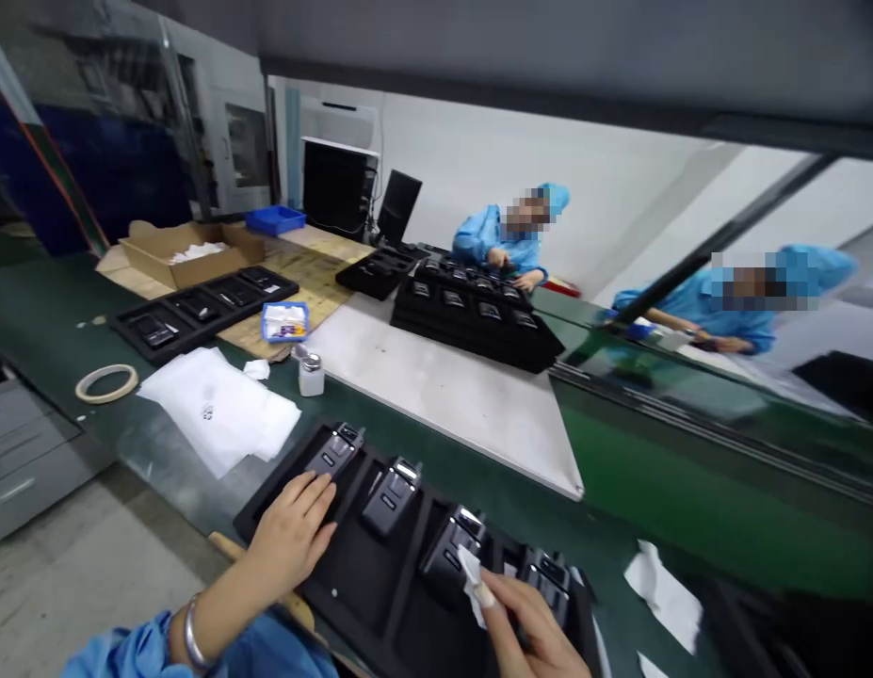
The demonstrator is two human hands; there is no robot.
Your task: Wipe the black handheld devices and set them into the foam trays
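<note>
Right grip [531,626] is pinching white wipe [471,573]; left grip [293,524] is touching device [335,454] at 7 o'clock, can't tell closure. Tray [355,576] is lying 6 o'clock on green tabletop [545,513]; co-worker [487,234] is working at 1.

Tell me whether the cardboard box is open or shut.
Open: the cardboard box has its top uncovered, and white material shows inside.

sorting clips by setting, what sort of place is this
Probably a small-electronics assembly or finishing workshop: matching handheld devices sit in a divided black tray on a long green bench, and two people opposite wear blue caps.
</note>
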